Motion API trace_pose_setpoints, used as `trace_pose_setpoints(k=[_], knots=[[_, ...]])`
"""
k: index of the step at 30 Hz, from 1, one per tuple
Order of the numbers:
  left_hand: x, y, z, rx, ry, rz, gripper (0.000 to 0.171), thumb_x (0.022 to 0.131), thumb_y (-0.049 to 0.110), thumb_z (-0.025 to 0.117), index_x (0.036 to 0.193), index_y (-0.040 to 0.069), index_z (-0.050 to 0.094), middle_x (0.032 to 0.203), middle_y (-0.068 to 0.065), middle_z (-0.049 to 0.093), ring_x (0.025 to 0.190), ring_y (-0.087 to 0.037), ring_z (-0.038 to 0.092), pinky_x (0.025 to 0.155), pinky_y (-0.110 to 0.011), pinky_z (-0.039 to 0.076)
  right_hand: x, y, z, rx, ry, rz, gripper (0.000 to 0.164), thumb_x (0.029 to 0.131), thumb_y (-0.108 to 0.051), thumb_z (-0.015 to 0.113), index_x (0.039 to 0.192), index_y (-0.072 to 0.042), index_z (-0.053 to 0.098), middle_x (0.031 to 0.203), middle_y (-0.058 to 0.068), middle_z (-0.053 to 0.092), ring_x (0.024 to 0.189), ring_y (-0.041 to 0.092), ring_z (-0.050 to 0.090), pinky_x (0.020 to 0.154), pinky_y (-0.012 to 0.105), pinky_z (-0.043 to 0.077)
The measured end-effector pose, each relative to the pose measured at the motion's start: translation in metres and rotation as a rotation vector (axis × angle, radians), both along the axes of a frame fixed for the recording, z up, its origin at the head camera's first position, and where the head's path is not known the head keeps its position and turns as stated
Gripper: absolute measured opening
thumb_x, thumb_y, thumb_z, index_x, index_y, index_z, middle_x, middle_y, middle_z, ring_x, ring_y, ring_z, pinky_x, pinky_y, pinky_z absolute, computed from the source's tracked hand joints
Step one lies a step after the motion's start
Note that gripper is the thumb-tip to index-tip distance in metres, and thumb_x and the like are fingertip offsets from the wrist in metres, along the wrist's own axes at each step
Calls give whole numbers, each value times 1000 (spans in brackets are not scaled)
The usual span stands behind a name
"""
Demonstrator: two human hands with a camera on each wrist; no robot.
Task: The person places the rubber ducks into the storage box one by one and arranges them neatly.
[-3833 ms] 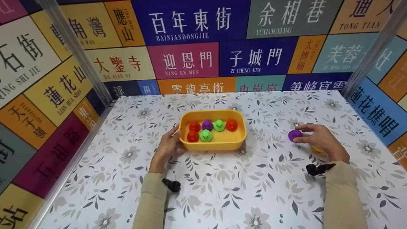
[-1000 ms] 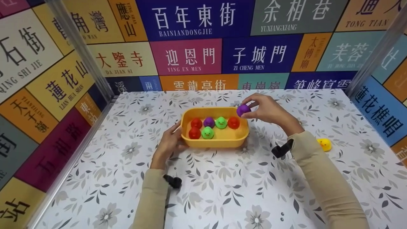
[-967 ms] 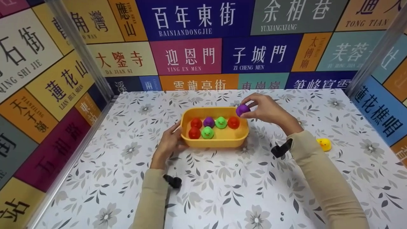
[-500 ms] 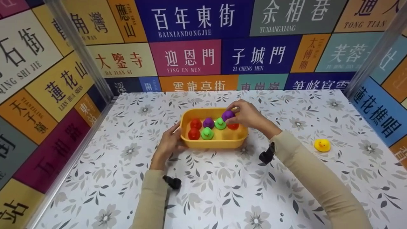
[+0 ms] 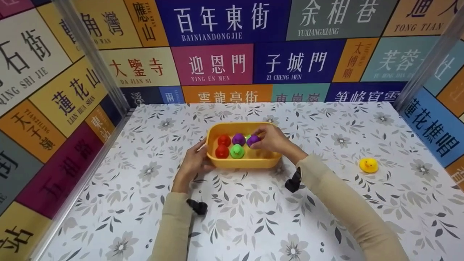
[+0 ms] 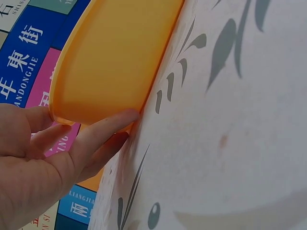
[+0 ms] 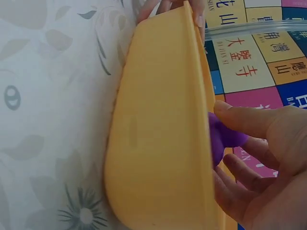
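My right hand pinches a purple toy duck between thumb and fingers, inside the yellow plastic box. In the right wrist view the box wall hides part of this purple duck. My left hand rests against the box's left end; in the left wrist view its extended fingers touch the outer wall by the rim and near the table. Two red ducks stand at the left inside, with another purple duck and a green duck beside them. A second green duck is mostly hidden behind the held one.
A yellow duck sits apart on the flower-patterned tabletop, right of the box. Walls printed with coloured street signs enclose the back and sides. A black wrist camera sticks out from each sleeve.
My right hand has carried the purple duck from the right side of the table, over the box's rim, and down into it. My left hand has stayed at the box's left end.
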State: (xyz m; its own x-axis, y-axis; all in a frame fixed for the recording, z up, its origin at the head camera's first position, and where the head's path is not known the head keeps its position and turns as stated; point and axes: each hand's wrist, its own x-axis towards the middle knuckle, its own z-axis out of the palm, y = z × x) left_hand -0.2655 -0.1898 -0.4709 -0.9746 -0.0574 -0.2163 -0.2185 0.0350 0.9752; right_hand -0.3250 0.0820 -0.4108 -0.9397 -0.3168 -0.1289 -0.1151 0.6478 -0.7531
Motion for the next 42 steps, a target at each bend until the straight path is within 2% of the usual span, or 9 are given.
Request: trace_pose_setpoints(k=[6,12,19,29,31,35,39,42], knots=[[1,0,2,-12,4,3,46,107,26,46,152,29,44,126,-19,68,90,-23,72,74,-40,63,-1,-2,-11,16,9,10,40,78,-14,87,114,-5,72,116,14,72,107,26,65,97,37,54],[1,0,2,-22,-4,1,46,107,26,46,153,30,43,124,-19,68,89,-21,72,73,-39,63,-2,-5,-16,5,-49,19,43,78,-11,86,118,-5,70,116,14,72,107,25,64,99,37,53],[-1,0,1,2,14,-3,47,107,24,47,153,26,43,127,-22,67,85,-22,72,71,-42,64,-2,-4,-16,68,-44,38,45,77,-11,87,119,-6,70,120,14,71,109,25,64,101,38,53],[-1,1,1,-23,6,7,46,107,26,46,153,28,43,132,-19,65,90,-21,71,75,-42,63,-2,-7,-24,116,6,61,42,74,-10,89,112,-4,73,110,15,73,98,21,65,86,29,55],[-1,1,2,-19,8,5,46,107,25,46,153,27,43,132,-20,64,90,-21,71,76,-43,63,-2,-7,-22,111,-18,53,43,75,-10,88,115,-4,72,112,14,73,99,21,65,87,30,55],[-1,2,2,-16,3,2,47,107,25,45,154,28,42,132,-20,64,90,-23,71,78,-44,63,0,-5,-11,82,-63,17,46,79,-11,85,122,-3,69,120,15,70,106,24,62,97,36,53],[-1,2,3,-16,-7,6,47,107,24,45,154,29,41,132,-20,64,91,-23,71,78,-44,63,5,7,4,34,-35,-2,47,82,-11,83,125,-3,67,124,17,68,114,29,61,103,42,51],[-1,1,3,-11,-10,0,47,107,24,45,154,29,41,131,-21,65,91,-23,71,78,-43,63,12,23,15,-1,-9,9,46,83,-12,82,125,-4,67,124,18,68,115,31,63,100,40,54]])
